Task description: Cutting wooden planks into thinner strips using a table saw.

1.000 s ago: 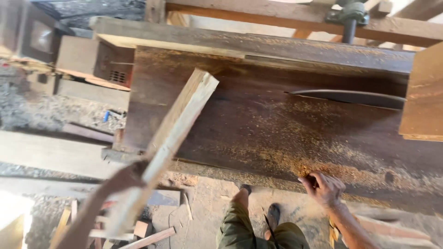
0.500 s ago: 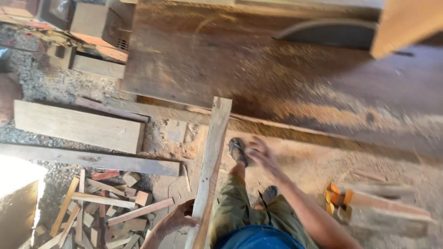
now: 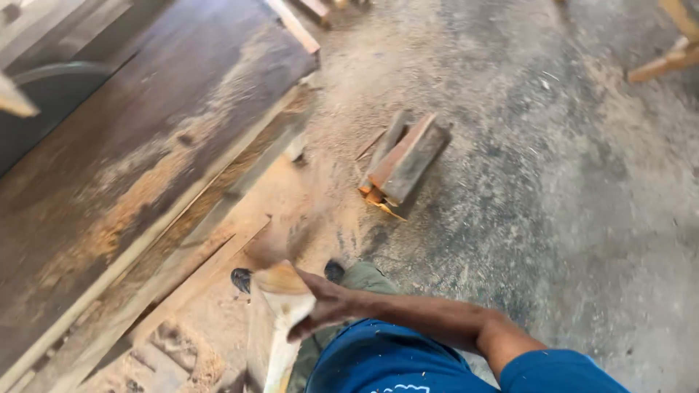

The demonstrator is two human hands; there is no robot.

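While I am looking down past my blue shirt, I am gripping the top end of a pale wooden strip with my right hand, the fingers curled shut around it near the bottom of the view, a little left of centre. My left hand is not showing anywhere, so I cannot tell what it is doing.

The strip is standing nearly upright just in front of my legs, its lower part dropping out of the near edge. It is looking light and freshly cut on its face, tan at the end grain, narrow, and smeared by motion blur, so I cannot make out its edges.

To my left the big dark saw bench is lying under drifts of sawdust, with a dark curved shape, possibly the blade guard, at its far left. On the floor ahead a small stack of short offcuts is sitting well apart from me.

My worry is footing: I judge that the loose sawdust on the concrete floor could be making me slip, and with only one hand visibly on the strip, its free end could be swinging into the bench or toward that blade area.
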